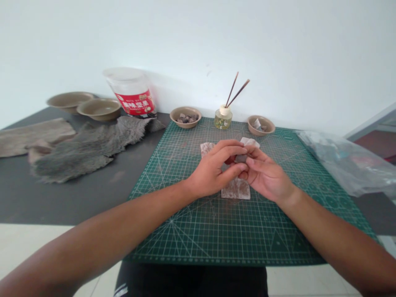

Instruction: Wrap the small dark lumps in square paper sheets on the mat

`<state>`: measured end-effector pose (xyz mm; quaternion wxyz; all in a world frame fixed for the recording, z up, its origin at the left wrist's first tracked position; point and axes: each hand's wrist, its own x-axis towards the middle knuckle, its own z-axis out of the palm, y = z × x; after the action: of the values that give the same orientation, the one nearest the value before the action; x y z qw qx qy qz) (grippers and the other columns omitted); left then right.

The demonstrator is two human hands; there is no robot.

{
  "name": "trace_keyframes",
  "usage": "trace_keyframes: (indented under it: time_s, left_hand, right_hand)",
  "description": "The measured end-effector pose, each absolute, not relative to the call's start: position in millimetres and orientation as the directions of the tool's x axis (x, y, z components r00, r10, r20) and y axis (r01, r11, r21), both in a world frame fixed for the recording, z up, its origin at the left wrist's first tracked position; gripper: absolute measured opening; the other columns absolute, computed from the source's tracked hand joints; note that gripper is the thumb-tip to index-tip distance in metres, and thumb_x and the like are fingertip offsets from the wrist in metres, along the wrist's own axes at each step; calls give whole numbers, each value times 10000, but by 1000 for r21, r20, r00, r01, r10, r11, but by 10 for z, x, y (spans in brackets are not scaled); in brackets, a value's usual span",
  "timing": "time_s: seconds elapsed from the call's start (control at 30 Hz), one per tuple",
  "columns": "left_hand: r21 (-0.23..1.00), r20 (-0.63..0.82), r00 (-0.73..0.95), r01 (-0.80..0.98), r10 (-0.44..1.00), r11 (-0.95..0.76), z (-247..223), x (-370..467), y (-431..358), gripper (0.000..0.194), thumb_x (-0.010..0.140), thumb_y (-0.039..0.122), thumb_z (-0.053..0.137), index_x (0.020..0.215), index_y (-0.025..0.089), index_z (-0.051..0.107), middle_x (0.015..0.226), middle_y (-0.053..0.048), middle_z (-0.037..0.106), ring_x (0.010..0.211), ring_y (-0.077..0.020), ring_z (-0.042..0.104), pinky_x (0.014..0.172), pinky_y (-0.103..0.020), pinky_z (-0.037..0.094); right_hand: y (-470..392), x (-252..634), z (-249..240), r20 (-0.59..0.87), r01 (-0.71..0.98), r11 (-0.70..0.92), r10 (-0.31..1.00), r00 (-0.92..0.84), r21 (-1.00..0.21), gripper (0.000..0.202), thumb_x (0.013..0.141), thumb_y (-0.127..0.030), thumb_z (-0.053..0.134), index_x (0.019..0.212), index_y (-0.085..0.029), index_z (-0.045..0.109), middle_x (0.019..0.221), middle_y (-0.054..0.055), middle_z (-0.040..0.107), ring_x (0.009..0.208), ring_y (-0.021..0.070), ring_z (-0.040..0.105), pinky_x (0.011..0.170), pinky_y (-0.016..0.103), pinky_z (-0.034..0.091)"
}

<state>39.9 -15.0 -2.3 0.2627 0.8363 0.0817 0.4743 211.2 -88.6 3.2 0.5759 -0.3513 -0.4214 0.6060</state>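
Above the green cutting mat (185,231), my two hands meet at the fingertips around a small dark grey, stone-like piece (241,158). My left hand (213,167) pinches it between thumb and fingers from the left. From the right, my right hand (267,173) grips its other side, thumb on the near edge. Fingers cover part of the piece. Under the hands lies a whitish cloth or paper with brown stains (235,189), partly hidden. Another stained part (206,148) shows left of them, and a white crumpled bit (250,142) behind.
A bowl of dark chunks (185,110), a reed diffuser (223,117) and a bowl with scraps (261,117) stand along the wall. Left are a plastic tub (134,93), two brown bowls (102,108) and a ragged grey cloth (80,152). A clear plastic bag (349,161) lies right.
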Motion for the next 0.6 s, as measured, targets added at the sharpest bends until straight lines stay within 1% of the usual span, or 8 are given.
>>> trace_keyframes:
  time_s: [0.13,0.23,0.3,0.37,0.47,0.53,0.6]
  left_hand:
    - [591,710,567,-157,418,-792,-11,400,-179,272,923,222,633,1191,216,586,1315,-107,588,1243,-233,562,984,-400,527]
    - [661,674,576,-190,463,-726,-16,398,-195,258,911,224,644,1167,218,611,1308,-103,595,1233,-247,571,958,-402,537]
    - [728,637,581,-234,507,-645,-29,402,-205,231,903,226,656,1132,213,626,1307,-100,587,1168,-237,606,880,-364,560]
    - [792,591,584,-289,556,-538,-44,412,-213,197,892,237,675,1082,202,638,1296,-96,583,1108,-223,627,820,-327,566]
    - [852,523,589,-353,616,-386,-57,434,-218,125,894,281,680,958,179,647,1263,-85,596,1013,-194,649,804,-312,565]
    - [875,481,614,-383,626,-297,-60,445,-212,156,916,315,653,880,165,631,1256,-79,599,891,-154,662,759,-303,573]
    - [881,465,629,-395,623,-259,-60,450,-201,185,923,329,645,851,160,621,1251,-78,604,849,-139,664,746,-302,580]
  right_hand:
    - [-892,2106,32,44,-392,-3,993,-110,-920,250,849,-338,729,1078,-292,638,1037,-1,712,968,187,694,785,331,609]
    - [-894,2097,43,35,-391,-14,993,-117,-920,231,852,-324,728,1061,-273,644,988,2,717,881,170,699,709,292,611]
    - [-890,2089,47,31,-408,-20,992,-119,-913,220,843,-306,738,1039,-257,651,958,1,715,801,146,692,645,251,600]
    - [-885,2080,48,39,-428,-16,992,-121,-904,205,836,-290,746,1014,-244,656,935,-4,711,751,124,681,616,219,585]
    - [-881,2068,49,50,-445,-15,990,-134,-895,185,829,-280,757,980,-230,664,879,-14,708,723,111,679,618,202,576]
    - [-881,2066,50,47,-452,-23,989,-143,-892,169,827,-270,761,963,-224,672,815,-24,704,698,106,678,616,196,569]
    - [-883,2068,53,44,-463,-29,988,-147,-886,152,834,-251,754,964,-221,682,774,-31,701,677,96,677,615,183,561]
